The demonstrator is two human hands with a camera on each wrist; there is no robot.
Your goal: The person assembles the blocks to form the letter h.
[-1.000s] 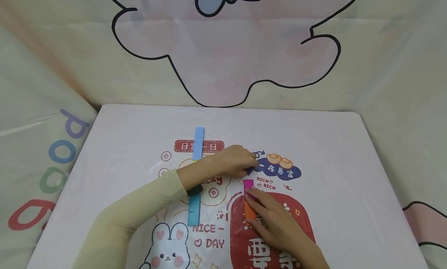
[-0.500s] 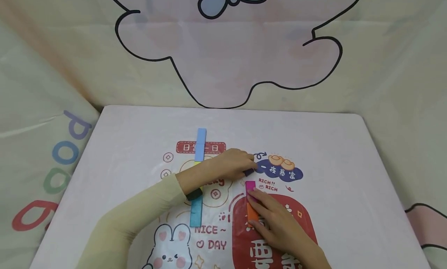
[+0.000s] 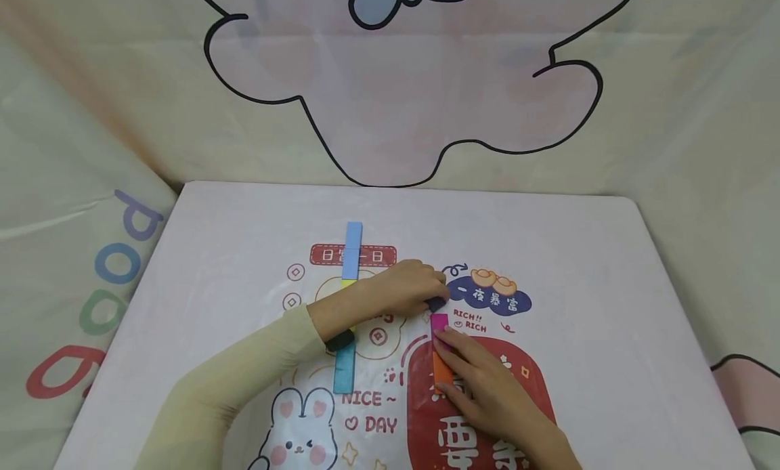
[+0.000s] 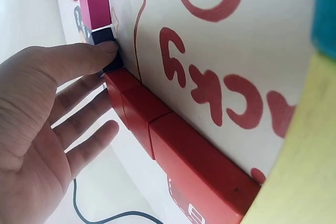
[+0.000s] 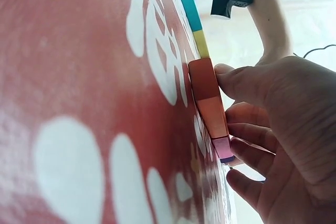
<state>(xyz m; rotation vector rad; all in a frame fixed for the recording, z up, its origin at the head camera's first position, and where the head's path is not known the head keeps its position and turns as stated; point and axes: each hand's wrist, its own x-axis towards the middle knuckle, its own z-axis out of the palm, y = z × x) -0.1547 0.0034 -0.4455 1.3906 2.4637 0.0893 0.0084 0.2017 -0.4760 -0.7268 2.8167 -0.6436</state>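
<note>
My left hand [image 3: 409, 285] pinches a dark blue block [image 4: 103, 35] between thumb and fingers, at the far end of a magenta block [image 3: 439, 321]. In the left wrist view, a row of red blocks [image 4: 199, 163] runs up to the dark blue one; my left forearm hides this row in the head view. My right hand [image 3: 487, 389] rests along the magenta and orange blocks [image 3: 441, 372], its fingertips on the magenta one and its thumb near the orange end. The right wrist view shows the thumb touching the top edge of the nearest orange block [image 5: 203, 80].
Left of my hands stands a column with light blue blocks [image 3: 351, 250], a yellow block [image 3: 347, 283] and teal blocks [image 3: 344, 370], partly under my left wrist. All lie on a white table [image 3: 609, 287] with a printed cover. Fabric curtains [image 3: 390, 84] surround its back and sides.
My left hand has shifted slightly nearer the magenta block with the dark blue block, which shows more now. My right hand stays on its blocks. The head view has shifted a little.
</note>
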